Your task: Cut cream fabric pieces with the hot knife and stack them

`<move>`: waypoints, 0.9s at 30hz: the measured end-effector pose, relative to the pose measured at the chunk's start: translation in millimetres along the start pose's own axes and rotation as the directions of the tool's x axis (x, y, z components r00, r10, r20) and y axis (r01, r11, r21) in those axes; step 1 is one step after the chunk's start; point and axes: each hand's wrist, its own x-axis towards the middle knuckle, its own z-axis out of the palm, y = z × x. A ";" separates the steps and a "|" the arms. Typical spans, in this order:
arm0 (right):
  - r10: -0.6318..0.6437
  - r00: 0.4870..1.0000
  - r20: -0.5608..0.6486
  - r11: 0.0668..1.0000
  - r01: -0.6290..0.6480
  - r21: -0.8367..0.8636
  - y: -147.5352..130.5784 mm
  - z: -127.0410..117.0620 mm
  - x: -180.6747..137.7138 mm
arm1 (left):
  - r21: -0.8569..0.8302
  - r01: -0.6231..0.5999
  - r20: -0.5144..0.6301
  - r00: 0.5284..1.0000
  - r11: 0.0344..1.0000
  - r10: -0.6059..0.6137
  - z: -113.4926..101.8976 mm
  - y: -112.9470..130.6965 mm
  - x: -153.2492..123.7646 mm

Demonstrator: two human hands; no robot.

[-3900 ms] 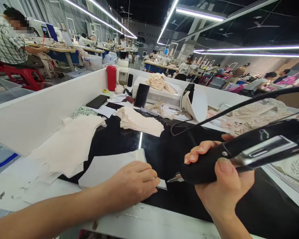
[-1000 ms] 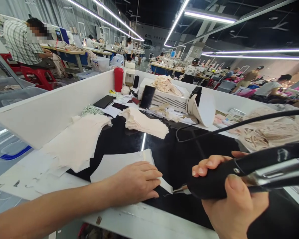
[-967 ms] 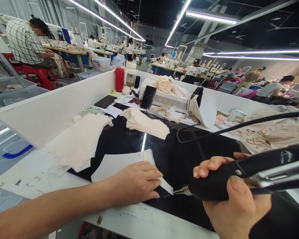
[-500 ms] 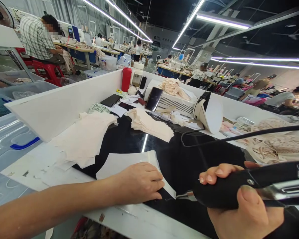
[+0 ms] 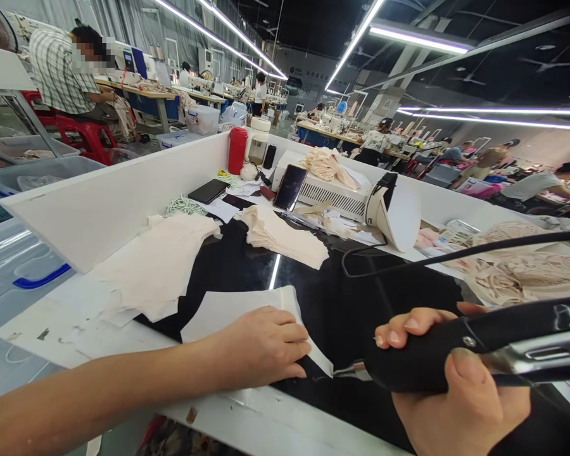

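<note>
My left hand [image 5: 263, 347] lies flat on a white fabric piece [image 5: 217, 315], fingers stretched out and palm down. The piece rests on the black work surface [image 5: 346, 304], and a narrow strip runs along its right edge. In my right hand [image 5: 470, 408] is a black corded hot knife [image 5: 413, 361], with fingers over the top and the thumb on the near side by its metal lever. Its slim metal tip [image 5: 354, 372] points left and meets the lower right corner of the fabric. Whether it touches the cloth or only the surface I cannot tell.
Stacked cream fabric pieces [image 5: 285, 237] lie behind, with a wider pile [image 5: 156, 266] at left. Phones [image 5: 291, 187], a red bottle [image 5: 237, 151] and a white lamp [image 5: 399, 215] stand farther back. The tool's cord [image 5: 456, 256] crosses the right side. A low white partition [image 5: 123, 190] borders the table.
The whole view has shifted slightly, so things appear a little to the left. Both hands keep the same pose, and the tip stays at the fabric corner.
</note>
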 end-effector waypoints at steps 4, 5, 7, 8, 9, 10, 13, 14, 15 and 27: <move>0.010 1.000 0.004 1.000 -0.010 -0.006 -0.6 -1.5 -0.5 | 0.008 -0.011 0.012 1.000 1.000 0.011 -1.8 1.7 -1.6; 0.009 1.000 0.005 1.000 -0.009 -0.007 -0.7 -1.6 -0.6 | 0.010 -0.011 0.011 1.000 1.000 0.011 -2.1 2.1 -1.9; 0.003 1.000 0.007 1.000 -0.003 -0.005 -0.7 -1.2 -0.4 | 0.014 -0.011 0.008 1.000 1.000 0.011 -2.6 2.6 -2.2; -0.002 1.000 0.007 1.000 0.002 -0.002 -0.7 -0.5 0.1 | 0.014 -0.014 0.008 1.000 1.000 0.014 -2.8 2.7 -2.3; -0.008 1.000 0.005 1.000 0.008 0.000 -0.5 0.5 0.7 | 0.013 -0.018 0.009 1.000 1.000 0.018 -2.9 2.7 -2.3; -0.014 1.000 0.001 1.000 0.014 0.003 -0.2 1.9 1.7 | 0.014 -0.020 0.013 1.000 1.000 0.020 -3.1 2.7 -2.3; -0.030 0.999 -0.025 0.999 0.031 0.022 2.4 7.5 5.4 | 0.019 -0.019 0.023 1.000 1.000 0.018 -3.2 2.6 -2.7; -0.036 0.999 -0.031 0.999 0.037 0.031 4.2 9.7 6.6 | 0.021 -0.017 0.024 1.000 1.000 0.017 -3.1 2.5 -2.8; -0.041 0.999 -0.033 0.998 0.042 0.040 6.3 12.0 7.8 | 0.023 -0.017 0.023 1.000 1.000 0.016 -2.9 2.5 -2.9; -0.081 0.996 0.035 0.995 0.079 0.066 18.7 23.1 4.7 | 0.007 -0.023 0.020 1.000 1.000 0.023 -2.5 5.2 0.0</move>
